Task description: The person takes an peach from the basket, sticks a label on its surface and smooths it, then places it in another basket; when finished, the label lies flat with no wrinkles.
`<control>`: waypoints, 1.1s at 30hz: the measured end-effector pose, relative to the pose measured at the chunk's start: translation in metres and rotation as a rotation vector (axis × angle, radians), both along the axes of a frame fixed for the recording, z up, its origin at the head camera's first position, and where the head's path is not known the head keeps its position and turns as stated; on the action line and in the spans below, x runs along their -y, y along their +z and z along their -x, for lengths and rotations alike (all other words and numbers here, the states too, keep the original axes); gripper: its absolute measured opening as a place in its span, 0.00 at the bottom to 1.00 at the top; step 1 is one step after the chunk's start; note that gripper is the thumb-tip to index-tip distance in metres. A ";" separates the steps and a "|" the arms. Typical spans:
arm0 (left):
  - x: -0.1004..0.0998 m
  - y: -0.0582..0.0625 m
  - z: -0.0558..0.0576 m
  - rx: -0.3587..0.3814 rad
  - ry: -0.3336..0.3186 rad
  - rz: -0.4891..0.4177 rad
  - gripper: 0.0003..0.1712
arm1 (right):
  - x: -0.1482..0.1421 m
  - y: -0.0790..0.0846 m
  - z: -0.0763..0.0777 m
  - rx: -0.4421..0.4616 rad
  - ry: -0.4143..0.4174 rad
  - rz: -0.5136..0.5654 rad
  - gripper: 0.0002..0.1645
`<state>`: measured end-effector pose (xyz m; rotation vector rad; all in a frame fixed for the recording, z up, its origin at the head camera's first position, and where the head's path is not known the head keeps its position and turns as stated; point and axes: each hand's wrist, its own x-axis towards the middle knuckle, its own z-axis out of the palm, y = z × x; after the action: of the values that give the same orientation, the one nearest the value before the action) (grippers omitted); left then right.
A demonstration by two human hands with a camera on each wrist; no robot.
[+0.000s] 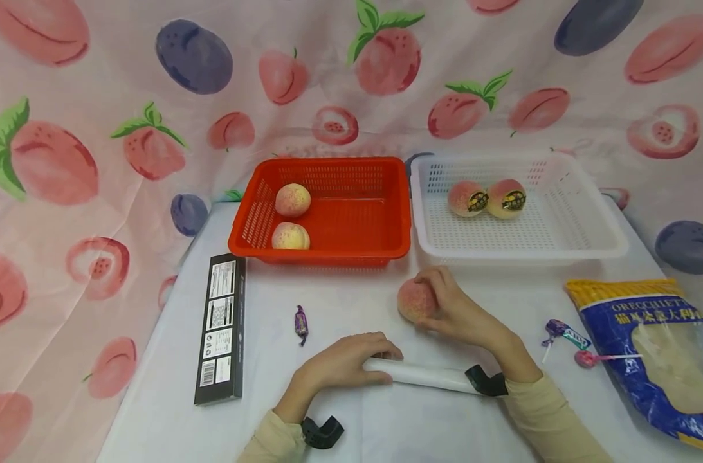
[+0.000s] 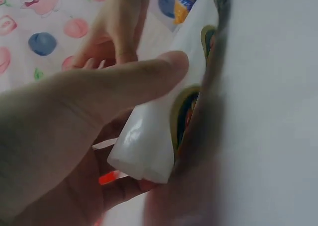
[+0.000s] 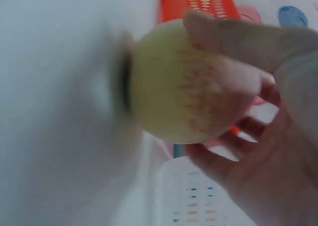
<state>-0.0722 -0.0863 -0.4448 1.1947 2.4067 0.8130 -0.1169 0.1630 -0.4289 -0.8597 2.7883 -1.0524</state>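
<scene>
My right hand [image 1: 458, 310] grips a peach [image 1: 415, 301] on the white table, in front of the gap between two baskets. In the right wrist view the peach [image 3: 194, 87] is pale yellow with a red blush, thumb on one side and fingers on the other. My left hand [image 1: 348, 361] holds the left end of a glossy white tube [image 1: 426, 375] lying nearer the front. Dark oval prints with gold borders show along the tube [image 2: 149, 131] in the left wrist view, where the thumb lies across it and the fingers curl round the far side.
A red basket [image 1: 322, 253] contains two peaches; a white basket [image 1: 525, 256] contains two stickered ones. A black box [image 1: 238, 334] and a purple wrapped candy [image 1: 301, 325] lie left. On the right are a pasta bag [image 1: 611, 347], a wrapped lollipop [image 1: 574, 335] and a pink lollipop [image 1: 585, 359].
</scene>
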 end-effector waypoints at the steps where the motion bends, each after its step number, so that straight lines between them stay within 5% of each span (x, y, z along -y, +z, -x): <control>1: 0.001 0.003 0.002 0.015 0.000 -0.006 0.18 | -0.001 0.002 0.000 0.012 0.001 0.002 0.45; 9: 0.014 0.043 0.031 0.127 0.034 -0.132 0.14 | -0.014 0.037 0.002 0.051 -0.037 0.020 0.32; 15: 0.018 0.092 0.038 0.232 0.154 -0.233 0.10 | -0.016 0.068 -0.011 0.090 0.045 0.032 0.22; 17: 0.018 0.100 0.040 0.249 0.199 -0.245 0.10 | -0.013 0.075 -0.014 0.085 0.083 0.026 0.23; 21: 0.014 0.110 0.046 0.276 0.237 -0.295 0.11 | -0.007 0.085 -0.015 0.107 0.117 0.004 0.25; 29: 0.011 0.112 0.048 0.124 0.178 -0.370 0.14 | -0.016 0.083 -0.009 0.132 0.084 -0.004 0.19; 33: 0.010 0.107 0.051 0.101 0.211 -0.411 0.16 | -0.017 0.078 -0.007 0.137 0.109 0.025 0.17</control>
<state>-0.1228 -0.0968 -0.3381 1.0090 2.3790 1.4522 -0.1096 0.1798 -0.3506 -0.8941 2.5908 -1.0871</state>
